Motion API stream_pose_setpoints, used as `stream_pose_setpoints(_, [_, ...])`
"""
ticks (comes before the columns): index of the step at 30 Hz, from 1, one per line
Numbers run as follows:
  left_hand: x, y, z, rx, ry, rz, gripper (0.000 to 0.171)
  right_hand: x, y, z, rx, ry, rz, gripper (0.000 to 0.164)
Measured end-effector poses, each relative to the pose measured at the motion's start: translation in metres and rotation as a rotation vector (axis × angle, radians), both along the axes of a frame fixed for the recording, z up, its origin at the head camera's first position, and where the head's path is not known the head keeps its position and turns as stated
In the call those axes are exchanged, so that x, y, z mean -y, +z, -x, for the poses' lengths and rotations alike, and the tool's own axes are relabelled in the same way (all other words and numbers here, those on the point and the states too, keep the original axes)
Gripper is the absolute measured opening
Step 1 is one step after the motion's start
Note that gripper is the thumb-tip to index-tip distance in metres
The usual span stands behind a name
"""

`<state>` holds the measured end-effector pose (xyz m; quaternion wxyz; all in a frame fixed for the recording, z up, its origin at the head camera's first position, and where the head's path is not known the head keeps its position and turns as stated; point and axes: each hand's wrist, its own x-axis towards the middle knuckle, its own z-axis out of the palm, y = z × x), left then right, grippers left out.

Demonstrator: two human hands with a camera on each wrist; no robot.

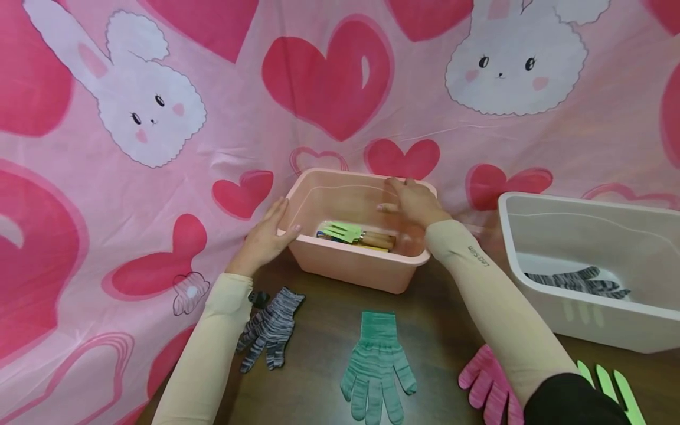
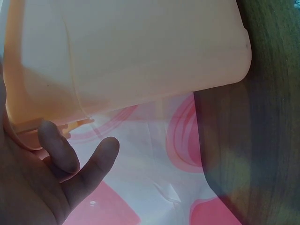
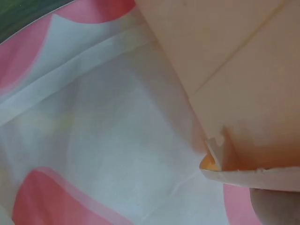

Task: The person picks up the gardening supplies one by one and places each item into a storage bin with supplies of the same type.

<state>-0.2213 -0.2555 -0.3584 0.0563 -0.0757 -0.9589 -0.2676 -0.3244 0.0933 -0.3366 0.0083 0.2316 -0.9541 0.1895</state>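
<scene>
A pink plastic bin (image 1: 350, 268) is between both hands on the dark table. My left hand (image 1: 262, 239) holds its left rim, the thumb over the edge; the left wrist view shows two of its fingers (image 2: 101, 159) outside the bin wall. At the far right corner my right hand (image 1: 417, 203) grips the rim, the thumb inside; a fingertip (image 3: 276, 206) shows under the rim in the right wrist view. Inside the bin lies a light green garden fork (image 1: 342, 231) with a wooden handle, over partly hidden blue and yellow items.
A white bin (image 1: 611, 319) with a grey striped glove (image 1: 579, 280) inside stands at right. In front lie another grey striped glove (image 1: 273, 327), a green glove (image 1: 378, 366) and a pink glove (image 1: 491, 381). Green prongs (image 1: 611, 386) show beside the right sleeve. A heart-patterned cloth (image 1: 234, 130) hangs behind.
</scene>
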Motion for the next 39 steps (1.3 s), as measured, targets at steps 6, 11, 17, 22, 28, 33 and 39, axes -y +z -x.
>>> stream_pose_setpoints(6, [-0.003,-0.001,0.000,0.008,-0.009,0.000,0.086,-0.003,0.001,-0.005,-0.071,-0.006,0.071,0.067])
stream_pose_setpoints(11, [-0.005,-0.002,0.000,0.015,-0.011,-0.005,0.087,-0.006,0.000,-0.017,-0.232,-0.028,0.234,0.039])
stream_pose_setpoints(17, [-0.004,-0.004,0.001,0.014,-0.015,-0.014,0.086,-0.013,0.003,-0.037,-0.331,-0.013,0.332,0.023])
stream_pose_setpoints(22, [-0.003,-0.006,0.001,0.007,-0.011,-0.019,0.086,-0.020,0.015,-0.059,-0.288,-0.031,0.373,0.024])
stream_pose_setpoints(28, [-0.002,-0.008,0.000,0.011,-0.001,-0.029,0.087,-0.036,0.027,-0.095,-0.221,-0.005,0.401,0.024])
stream_pose_setpoints(33, [-0.001,-0.007,0.000,0.008,0.006,-0.026,0.089,-0.055,0.020,-0.133,-0.185,-0.008,0.369,0.025])
stream_pose_setpoints(39, [0.000,-0.003,0.000,0.021,0.014,-0.017,0.091,-0.080,0.005,-0.178,-0.108,-0.016,0.345,0.028])
